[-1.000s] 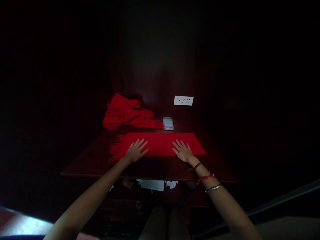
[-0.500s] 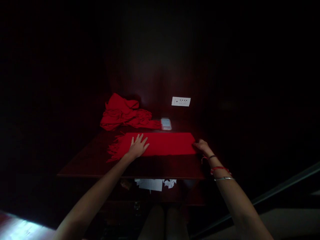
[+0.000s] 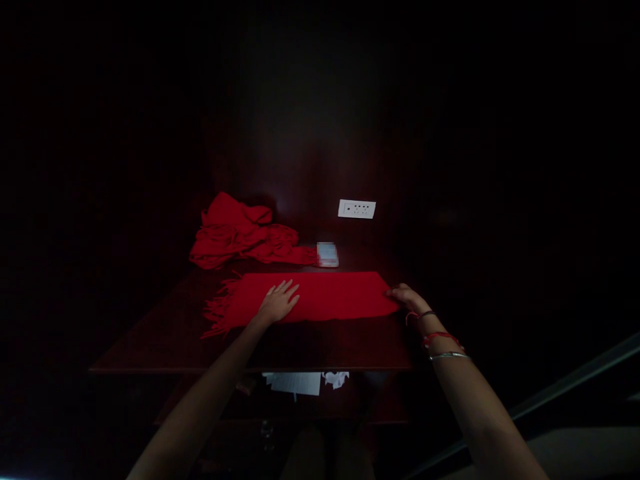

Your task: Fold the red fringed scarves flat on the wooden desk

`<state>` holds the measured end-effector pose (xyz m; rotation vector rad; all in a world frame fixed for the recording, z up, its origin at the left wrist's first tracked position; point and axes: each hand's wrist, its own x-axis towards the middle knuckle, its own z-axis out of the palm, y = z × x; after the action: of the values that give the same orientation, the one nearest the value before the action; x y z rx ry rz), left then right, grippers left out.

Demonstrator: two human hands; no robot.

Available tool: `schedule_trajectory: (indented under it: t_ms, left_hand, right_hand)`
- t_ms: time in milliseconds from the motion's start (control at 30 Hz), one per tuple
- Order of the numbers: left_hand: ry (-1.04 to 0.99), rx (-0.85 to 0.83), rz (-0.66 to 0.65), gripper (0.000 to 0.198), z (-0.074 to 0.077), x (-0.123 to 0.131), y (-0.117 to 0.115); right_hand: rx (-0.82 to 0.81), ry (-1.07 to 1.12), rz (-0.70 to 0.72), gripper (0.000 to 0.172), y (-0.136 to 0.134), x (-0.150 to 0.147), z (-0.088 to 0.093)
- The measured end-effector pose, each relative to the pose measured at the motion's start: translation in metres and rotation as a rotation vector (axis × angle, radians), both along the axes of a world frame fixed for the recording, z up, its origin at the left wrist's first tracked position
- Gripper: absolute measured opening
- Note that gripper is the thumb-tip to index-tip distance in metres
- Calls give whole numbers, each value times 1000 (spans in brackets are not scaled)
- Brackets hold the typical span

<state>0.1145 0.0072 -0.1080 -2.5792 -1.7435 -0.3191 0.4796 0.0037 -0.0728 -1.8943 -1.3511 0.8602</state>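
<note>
A red fringed scarf [image 3: 335, 295] lies flat in a long folded strip on the dark wooden shelf, its fringe toward the left. My left hand [image 3: 279, 303] rests palm down on the left part of the strip, fingers stretched out. At the right end, my right hand [image 3: 404, 295] grips the scarf's edge between thumb and fingers; the fingertips are partly lost in shadow. Behind the strip, at the back left, a heap of crumpled red cloth [image 3: 235, 233] trails toward the middle.
A small pale rectangular object [image 3: 327, 255], blurred out, lies by the heap's tail. On the dark back wall is a white socket plate [image 3: 357, 209]. Papers [image 3: 297, 383] and crumpled white paper [image 3: 336, 379] sit on a lower level under the shelf's front edge [image 3: 200, 371].
The view has tilted and shifted slightly, so most things appear lower. My left hand stays on the scarf with its fingers closer together; my right hand remains at the right end.
</note>
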Motion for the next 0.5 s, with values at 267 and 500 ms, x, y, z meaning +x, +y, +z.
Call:
schedule_trajectory:
  t_ms: [267, 500]
  left_hand:
    - [-34, 21, 2, 46, 2, 1, -1]
    - [-96, 101, -1, 42, 5, 2, -5]
  right_hand:
    - [-28, 56, -27, 4, 6, 0, 1]
    - [9, 113, -5, 12, -2, 0, 1]
